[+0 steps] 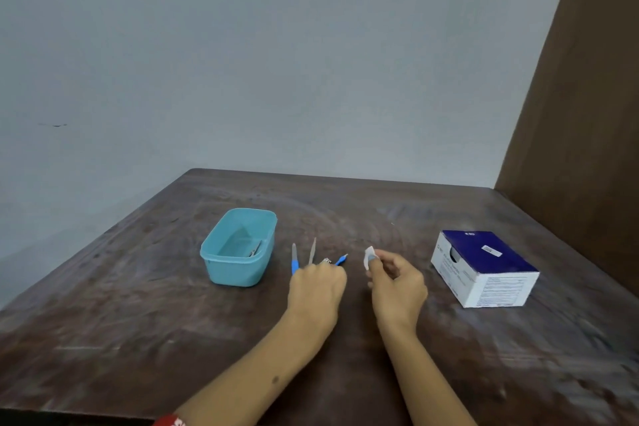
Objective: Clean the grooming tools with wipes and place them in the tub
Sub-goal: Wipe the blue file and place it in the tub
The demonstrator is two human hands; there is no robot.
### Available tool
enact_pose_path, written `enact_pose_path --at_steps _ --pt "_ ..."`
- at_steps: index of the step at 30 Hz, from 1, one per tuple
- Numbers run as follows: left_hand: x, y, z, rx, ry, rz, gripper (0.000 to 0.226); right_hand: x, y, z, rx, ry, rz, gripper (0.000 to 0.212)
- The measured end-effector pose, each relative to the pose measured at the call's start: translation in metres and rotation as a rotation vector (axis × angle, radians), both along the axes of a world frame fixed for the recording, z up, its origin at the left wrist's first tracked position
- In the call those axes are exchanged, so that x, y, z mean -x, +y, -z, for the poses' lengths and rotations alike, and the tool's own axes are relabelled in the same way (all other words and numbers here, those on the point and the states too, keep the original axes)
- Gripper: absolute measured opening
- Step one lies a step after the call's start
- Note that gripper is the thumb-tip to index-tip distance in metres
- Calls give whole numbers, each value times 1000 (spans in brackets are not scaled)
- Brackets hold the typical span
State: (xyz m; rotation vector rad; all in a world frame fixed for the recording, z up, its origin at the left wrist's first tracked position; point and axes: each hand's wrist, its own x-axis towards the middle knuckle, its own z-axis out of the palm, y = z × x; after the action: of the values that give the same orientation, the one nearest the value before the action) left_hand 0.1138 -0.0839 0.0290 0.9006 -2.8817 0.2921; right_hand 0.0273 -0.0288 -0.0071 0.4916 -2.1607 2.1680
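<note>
left hand point(316, 282) curled over near ends of loose tools point(313, 252), grasp unclear | tools' long axes run near-far | right hand point(397, 282) pinches wipe point(369, 258), just right | tub point(238, 247) left

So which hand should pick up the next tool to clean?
Probably the left hand: it already rests over the tools beside the tub, while the right hand pinches the wipe.
</note>
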Motion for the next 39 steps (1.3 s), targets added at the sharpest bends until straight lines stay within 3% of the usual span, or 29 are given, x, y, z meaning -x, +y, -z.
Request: enact_pose_path --at_steps 6,12,15,19,30,39 --pt "8 0 -1 -103 88 -2 25 11 -5 -1 132 -134 34 6" --pt "11 -18 -1 -404 703 23 16 23 -15 -3 243 -207 102 8" --pt "14 -19 9 -567 871 125 22 25 -24 -4 229 -175 101 5" --pt "19 -20 26 -709 940 170 30 22 -28 -3 179 -68 57 4" --pt "15 -24 26 -887 1106 131 22 -5 -23 -5 -1 308 -54 15" --pt "13 -27 28 -985 1086 176 23 -7 -18 -7 31 252 -67 16"
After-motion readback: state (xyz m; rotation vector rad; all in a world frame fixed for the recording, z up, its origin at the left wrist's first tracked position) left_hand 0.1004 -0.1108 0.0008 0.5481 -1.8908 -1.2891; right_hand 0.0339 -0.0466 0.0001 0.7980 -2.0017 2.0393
